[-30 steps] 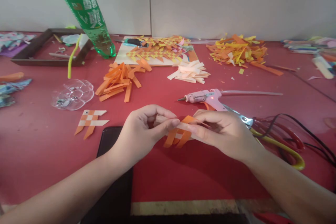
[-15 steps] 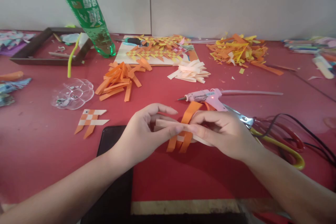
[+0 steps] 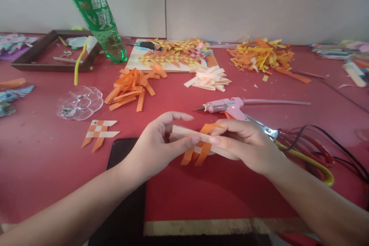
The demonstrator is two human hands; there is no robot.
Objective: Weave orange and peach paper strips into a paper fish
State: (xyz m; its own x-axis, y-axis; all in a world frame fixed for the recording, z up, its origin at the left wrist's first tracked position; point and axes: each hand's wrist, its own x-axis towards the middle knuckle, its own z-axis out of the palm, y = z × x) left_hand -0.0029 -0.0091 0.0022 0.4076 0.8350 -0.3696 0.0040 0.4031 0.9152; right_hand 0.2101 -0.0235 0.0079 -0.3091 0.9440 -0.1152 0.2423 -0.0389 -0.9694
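Low over the red table [image 3: 201, 192], my left hand [image 3: 157, 148] and my right hand [image 3: 245, 144] both pinch a small weave of orange and cream paper strips [image 3: 197, 150]. A cream strip [image 3: 187, 132] runs across its top between my fingertips, and the orange ends hang below. A finished orange-and-cream woven piece [image 3: 99, 132] lies flat to the left. Past my hands are a pile of orange strips [image 3: 131, 88] and a pile of cream strips [image 3: 209, 78].
A pink glue gun [image 3: 227, 105] lies just behind my right hand, with scissors [image 3: 302, 157] and cables at the right. A dark phone [image 3: 123, 192] lies under my left forearm. A green bottle [image 3: 93, 11], a wooden frame [image 3: 54, 50], a clear dish [image 3: 80, 102] and paper scraps [image 3: 262, 55] stand further back.
An orange strip stood up between my hands half a second ago and is now folded down flat. My left forefinger has lifted a little. Both hands stay in place.
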